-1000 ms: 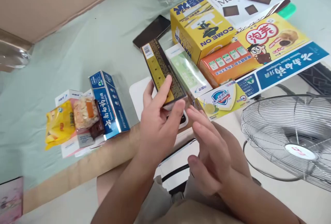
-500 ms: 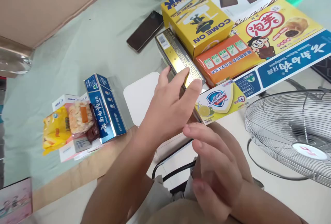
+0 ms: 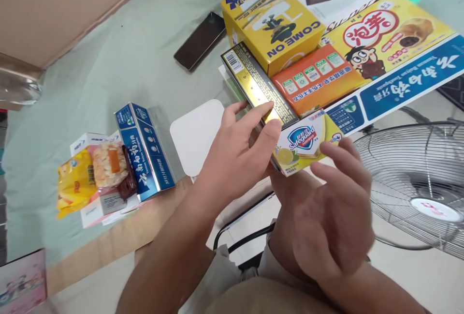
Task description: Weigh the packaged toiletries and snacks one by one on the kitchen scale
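My left hand (image 3: pixel 237 147) lies over the near end of a gold-and-black box (image 3: pixel 259 82), its fingers apart and the fingertips touching the box's printed face. Close to that thumb is a yellow Safeguard soap box (image 3: pixel 307 141) at the table edge. Just below the soap box hovers my right hand (image 3: pixel 333 212), slightly blurred, with loosely bent fingers and nothing visible in it. Beside the gold box lie an orange pack (image 3: pixel 315 79) and a tall yellow "COME ON" box (image 3: pixel 271 21).
A phone (image 3: pixel 200 40) and a white rounded square (image 3: pixel 197 135) lie on the green cloth. Leftward are a blue toothpaste box (image 3: pixel 145 152) and snack packs (image 3: pixel 110 164). A cream puff box (image 3: pixel 387 38) and long toothpaste box (image 3: pixel 409 84) sit right, above a fan (image 3: pixel 416 188).
My right hand has moved right and turned, away from my left wrist toward the soap box's lower right. The gold box's printed face shows more fully. My left hand stays on it.
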A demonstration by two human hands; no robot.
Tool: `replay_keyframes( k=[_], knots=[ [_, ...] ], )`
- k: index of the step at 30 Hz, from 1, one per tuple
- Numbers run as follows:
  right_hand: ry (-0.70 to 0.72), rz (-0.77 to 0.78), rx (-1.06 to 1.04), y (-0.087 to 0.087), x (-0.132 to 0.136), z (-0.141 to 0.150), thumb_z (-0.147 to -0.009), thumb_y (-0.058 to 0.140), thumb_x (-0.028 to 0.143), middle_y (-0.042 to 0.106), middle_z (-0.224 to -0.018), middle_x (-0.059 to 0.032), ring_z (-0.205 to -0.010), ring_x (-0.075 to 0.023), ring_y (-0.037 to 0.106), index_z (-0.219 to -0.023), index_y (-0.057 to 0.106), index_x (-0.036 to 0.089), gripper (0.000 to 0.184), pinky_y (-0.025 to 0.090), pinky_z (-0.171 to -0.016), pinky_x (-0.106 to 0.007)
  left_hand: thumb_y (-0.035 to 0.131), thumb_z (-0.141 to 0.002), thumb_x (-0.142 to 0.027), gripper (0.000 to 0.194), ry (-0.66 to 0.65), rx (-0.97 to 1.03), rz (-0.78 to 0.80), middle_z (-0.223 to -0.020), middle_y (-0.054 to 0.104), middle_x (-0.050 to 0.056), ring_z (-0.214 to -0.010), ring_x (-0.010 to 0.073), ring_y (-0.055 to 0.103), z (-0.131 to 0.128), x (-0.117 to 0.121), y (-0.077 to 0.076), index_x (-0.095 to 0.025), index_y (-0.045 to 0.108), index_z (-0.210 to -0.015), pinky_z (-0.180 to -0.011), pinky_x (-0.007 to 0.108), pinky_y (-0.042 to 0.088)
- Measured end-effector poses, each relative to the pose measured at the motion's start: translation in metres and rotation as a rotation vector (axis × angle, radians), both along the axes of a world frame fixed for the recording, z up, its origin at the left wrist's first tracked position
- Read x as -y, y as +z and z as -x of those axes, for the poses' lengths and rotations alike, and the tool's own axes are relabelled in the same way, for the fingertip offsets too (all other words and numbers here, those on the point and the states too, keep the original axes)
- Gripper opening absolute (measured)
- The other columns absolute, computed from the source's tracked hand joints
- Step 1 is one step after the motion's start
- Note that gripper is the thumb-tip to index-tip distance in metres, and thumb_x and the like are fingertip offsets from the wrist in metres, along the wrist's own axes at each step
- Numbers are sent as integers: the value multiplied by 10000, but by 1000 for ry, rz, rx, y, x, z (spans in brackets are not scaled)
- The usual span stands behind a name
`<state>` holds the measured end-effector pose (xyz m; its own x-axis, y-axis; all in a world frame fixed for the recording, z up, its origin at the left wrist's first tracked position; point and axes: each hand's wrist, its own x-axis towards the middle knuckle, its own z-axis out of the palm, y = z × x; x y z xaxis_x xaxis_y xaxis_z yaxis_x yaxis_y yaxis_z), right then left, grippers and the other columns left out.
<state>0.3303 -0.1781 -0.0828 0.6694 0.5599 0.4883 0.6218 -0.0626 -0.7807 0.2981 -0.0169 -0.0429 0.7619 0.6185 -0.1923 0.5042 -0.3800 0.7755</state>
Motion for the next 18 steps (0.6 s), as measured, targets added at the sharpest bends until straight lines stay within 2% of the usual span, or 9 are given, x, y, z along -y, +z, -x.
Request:
replay_keyframes(
  k=[4, 7, 9, 12, 15, 18],
  knots=[
    [-2, 55, -11, -1, -6, -4, -903, 526, 179, 629, -1403, -118, -1534, -326, 470, -1426, 535, 229, 526, 218, -1342, -715, 481, -1053, -512, 509, -47, 14, 24, -1503, 589, 106, -1479, 292, 523, 0, 3, 4, -270, 626, -1477, -1210, 491, 499],
    [12, 115, 18, -1, -10, 0, -920, 510, 200, 606, -1483, -145, -1617, -345, 369, -1398, 531, 206, 478, 146, -1344, -742, 457, -1073, -484, 455, -75, 45, 37, -1417, 662, 87, -1354, 279, 618, -1, 4, 7, -265, 652, -1420, -1147, 463, 538],
    [24, 117, 25, -3, -11, 1, -928, 501, 201, 571, -1545, -161, -1651, -343, 312, -1374, 536, 189, 447, 145, -1354, -723, 460, -1077, -487, 419, -79, 45, 50, -1355, 703, 70, -1314, 283, 641, -2, 3, 8, -275, 675, -1367, -1093, 445, 563],
    [28, 107, 39, -4, -13, 0, -923, 489, 203, 511, -1626, -168, -1655, -351, 309, -1337, 540, 183, 418, 140, -1356, -724, 463, -1079, -491, 422, -72, 30, 83, -1321, 730, 61, -1240, 280, 675, -3, 2, 9, -278, 656, -1389, -1053, 444, 576],
    [30, 98, 54, -1, -11, -5, -905, 482, 204, 575, -1556, -162, -1639, -361, 342, -1314, 548, 188, 415, 157, -1346, -734, 474, -1073, -490, 439, -44, 52, 99, -1387, 708, 68, -1252, 281, 676, -2, 3, 7, -267, 632, -1417, -1087, 468, 561],
    [27, 28, 93, 0, 2, -5, -860, 510, 164, 696, -1278, -101, -1524, -308, 503, -1303, 560, 207, 449, 243, -1357, -651, 561, -1041, -438, 345, 35, 205, 21, -1415, 693, 52, -1303, 266, 651, 9, 8, 5, -278, 684, -1321, -1104, 443, 557]
  ],
)
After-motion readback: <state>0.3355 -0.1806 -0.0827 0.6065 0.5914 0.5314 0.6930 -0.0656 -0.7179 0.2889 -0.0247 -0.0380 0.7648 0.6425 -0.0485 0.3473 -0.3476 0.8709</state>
